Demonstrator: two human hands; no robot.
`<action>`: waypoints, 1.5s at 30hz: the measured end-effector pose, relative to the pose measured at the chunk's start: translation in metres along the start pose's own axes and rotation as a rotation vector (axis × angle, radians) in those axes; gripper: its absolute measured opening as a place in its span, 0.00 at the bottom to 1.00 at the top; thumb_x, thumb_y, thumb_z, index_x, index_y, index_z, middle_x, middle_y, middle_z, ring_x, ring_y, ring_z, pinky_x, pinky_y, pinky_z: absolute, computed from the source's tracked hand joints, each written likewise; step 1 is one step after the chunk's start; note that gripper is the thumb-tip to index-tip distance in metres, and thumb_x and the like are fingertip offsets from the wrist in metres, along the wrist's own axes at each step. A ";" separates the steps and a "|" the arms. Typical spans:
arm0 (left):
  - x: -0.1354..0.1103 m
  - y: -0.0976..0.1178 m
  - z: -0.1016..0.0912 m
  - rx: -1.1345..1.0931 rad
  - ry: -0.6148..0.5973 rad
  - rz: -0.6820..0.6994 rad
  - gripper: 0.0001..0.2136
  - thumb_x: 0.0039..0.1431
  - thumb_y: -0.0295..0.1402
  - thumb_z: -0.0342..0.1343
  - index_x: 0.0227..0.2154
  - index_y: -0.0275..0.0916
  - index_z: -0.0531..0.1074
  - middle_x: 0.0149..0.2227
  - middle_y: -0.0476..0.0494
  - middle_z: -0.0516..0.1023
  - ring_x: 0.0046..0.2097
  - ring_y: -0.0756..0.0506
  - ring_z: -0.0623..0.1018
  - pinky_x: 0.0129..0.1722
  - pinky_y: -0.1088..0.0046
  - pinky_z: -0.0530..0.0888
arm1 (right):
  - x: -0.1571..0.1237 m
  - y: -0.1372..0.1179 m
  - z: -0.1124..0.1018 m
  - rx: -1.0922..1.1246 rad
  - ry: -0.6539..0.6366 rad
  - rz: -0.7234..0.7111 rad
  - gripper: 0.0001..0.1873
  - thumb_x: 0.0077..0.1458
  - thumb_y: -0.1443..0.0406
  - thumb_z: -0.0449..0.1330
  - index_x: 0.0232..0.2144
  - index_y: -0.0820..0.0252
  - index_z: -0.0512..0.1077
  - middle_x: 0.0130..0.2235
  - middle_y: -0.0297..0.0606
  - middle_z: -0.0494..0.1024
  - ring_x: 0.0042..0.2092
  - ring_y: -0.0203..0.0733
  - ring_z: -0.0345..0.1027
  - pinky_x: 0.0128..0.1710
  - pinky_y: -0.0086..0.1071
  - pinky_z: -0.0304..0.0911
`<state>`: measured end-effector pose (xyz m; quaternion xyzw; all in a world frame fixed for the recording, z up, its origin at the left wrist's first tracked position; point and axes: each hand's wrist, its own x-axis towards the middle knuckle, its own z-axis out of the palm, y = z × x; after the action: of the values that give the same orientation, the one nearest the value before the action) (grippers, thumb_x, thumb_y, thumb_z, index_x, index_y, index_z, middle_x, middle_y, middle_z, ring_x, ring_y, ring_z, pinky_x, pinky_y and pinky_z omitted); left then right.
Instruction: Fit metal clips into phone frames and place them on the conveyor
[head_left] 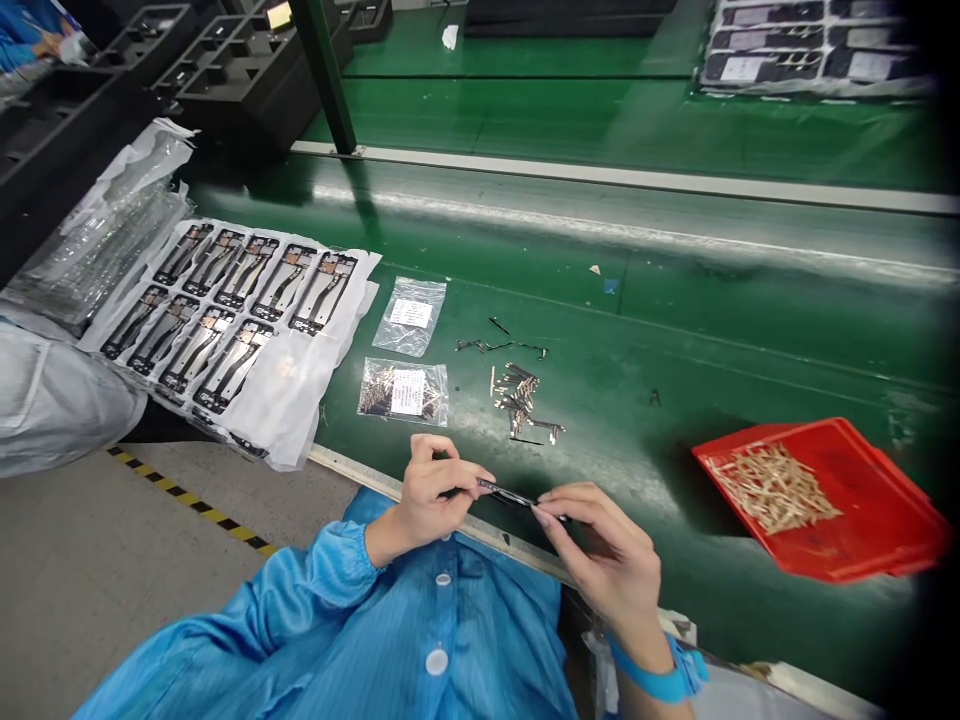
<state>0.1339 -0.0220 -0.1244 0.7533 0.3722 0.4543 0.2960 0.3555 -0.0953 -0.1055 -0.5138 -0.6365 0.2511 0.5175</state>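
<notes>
A slim dark metal strip (pixel 504 491) lies pinched between the left hand (pixel 431 495) and right hand (pixel 600 560), both grips closed to steady it just above the counter's (pixel 637 330) near edge.

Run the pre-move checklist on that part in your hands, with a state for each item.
1. Both hands on the part: left hand and right hand pinch the narrow dark metal part: ok.
2. Blue wrist strap on the right wrist: ok.
3. Strap's grounding lead: cannot tell.
4. Loose metal parts kept contained: they lie unbagged on the green bench mat: not ok.
5. Label on the plastic bag readable: too small to read: cannot tell.
6. Brass-coloured strips inside the red tray: ok.
</notes>
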 end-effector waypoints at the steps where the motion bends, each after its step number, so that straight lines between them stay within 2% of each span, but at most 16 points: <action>1: -0.001 0.000 0.000 -0.005 0.003 0.011 0.11 0.65 0.24 0.63 0.28 0.44 0.74 0.36 0.56 0.89 0.39 0.43 0.78 0.47 0.55 0.71 | 0.001 -0.001 -0.001 0.004 -0.009 -0.009 0.12 0.63 0.77 0.66 0.43 0.55 0.78 0.39 0.40 0.80 0.40 0.45 0.76 0.38 0.39 0.73; 7: 0.010 0.008 -0.005 -0.038 -0.052 0.049 0.07 0.67 0.24 0.63 0.34 0.44 0.76 0.38 0.53 0.89 0.37 0.45 0.79 0.46 0.57 0.70 | 0.004 -0.003 -0.009 -0.057 -0.091 -0.114 0.15 0.63 0.79 0.66 0.46 0.56 0.79 0.41 0.41 0.80 0.42 0.44 0.76 0.39 0.39 0.73; 10: 0.015 0.013 -0.009 -0.080 -0.077 0.060 0.04 0.63 0.30 0.66 0.37 0.43 0.75 0.39 0.50 0.88 0.37 0.45 0.78 0.46 0.57 0.69 | 0.004 -0.003 -0.012 -0.097 -0.115 -0.141 0.16 0.63 0.80 0.66 0.47 0.57 0.78 0.43 0.42 0.80 0.43 0.44 0.76 0.40 0.39 0.73; 14: 0.014 0.018 -0.008 -0.048 -0.041 -0.057 0.11 0.62 0.41 0.72 0.36 0.44 0.77 0.34 0.49 0.87 0.39 0.41 0.73 0.43 0.58 0.68 | 0.005 -0.004 -0.014 -0.131 -0.143 -0.149 0.16 0.63 0.79 0.65 0.48 0.58 0.77 0.43 0.43 0.80 0.43 0.45 0.76 0.41 0.39 0.73; 17: 0.011 0.019 -0.004 -0.013 -0.014 -0.123 0.11 0.63 0.41 0.73 0.33 0.44 0.78 0.32 0.50 0.86 0.40 0.41 0.72 0.44 0.57 0.68 | 0.005 -0.007 -0.013 -0.126 -0.143 -0.135 0.15 0.63 0.79 0.65 0.47 0.58 0.77 0.42 0.42 0.80 0.42 0.44 0.76 0.40 0.38 0.73; 23: 0.006 0.015 -0.001 -0.040 -0.008 -0.059 0.11 0.63 0.37 0.73 0.30 0.44 0.75 0.34 0.54 0.87 0.36 0.45 0.76 0.44 0.57 0.66 | -0.002 -0.009 -0.006 -0.055 -0.078 -0.020 0.13 0.64 0.77 0.65 0.44 0.56 0.78 0.41 0.41 0.79 0.41 0.44 0.76 0.39 0.38 0.72; 29: 0.008 0.014 0.000 -0.021 0.022 0.015 0.12 0.65 0.35 0.70 0.29 0.43 0.73 0.34 0.56 0.87 0.32 0.49 0.79 0.44 0.59 0.65 | -0.013 0.002 0.004 0.032 0.000 0.139 0.09 0.66 0.72 0.66 0.46 0.54 0.78 0.42 0.42 0.80 0.42 0.46 0.77 0.40 0.38 0.74; 32: 0.008 0.015 0.001 -0.004 0.033 0.030 0.12 0.66 0.36 0.69 0.29 0.43 0.73 0.34 0.55 0.87 0.32 0.49 0.80 0.44 0.59 0.66 | -0.018 0.004 0.008 0.029 -0.080 0.187 0.11 0.68 0.69 0.65 0.51 0.53 0.78 0.47 0.44 0.81 0.48 0.48 0.78 0.47 0.40 0.75; 35: 0.004 0.016 0.001 0.054 0.035 0.025 0.14 0.69 0.40 0.66 0.28 0.43 0.73 0.34 0.54 0.88 0.32 0.49 0.81 0.44 0.59 0.67 | -0.025 0.000 0.014 0.117 -0.137 0.296 0.15 0.70 0.64 0.63 0.57 0.51 0.74 0.53 0.44 0.79 0.54 0.48 0.77 0.53 0.40 0.74; 40: -0.001 0.020 0.002 0.114 0.042 -0.008 0.16 0.71 0.42 0.64 0.28 0.44 0.73 0.34 0.53 0.88 0.31 0.49 0.82 0.43 0.58 0.67 | -0.033 -0.006 0.028 0.298 0.027 0.434 0.07 0.75 0.60 0.57 0.52 0.51 0.71 0.52 0.43 0.76 0.56 0.47 0.73 0.56 0.39 0.71; 45: -0.001 0.021 0.002 0.091 0.063 0.012 0.13 0.70 0.39 0.66 0.29 0.43 0.73 0.35 0.53 0.88 0.31 0.49 0.81 0.43 0.59 0.67 | -0.036 -0.001 0.035 0.331 0.075 0.443 0.05 0.76 0.61 0.54 0.48 0.52 0.70 0.50 0.42 0.73 0.54 0.47 0.70 0.54 0.39 0.68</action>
<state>0.1418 -0.0351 -0.1091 0.7536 0.3972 0.4619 0.2468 0.3208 -0.1215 -0.1308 -0.5579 -0.4394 0.4392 0.5502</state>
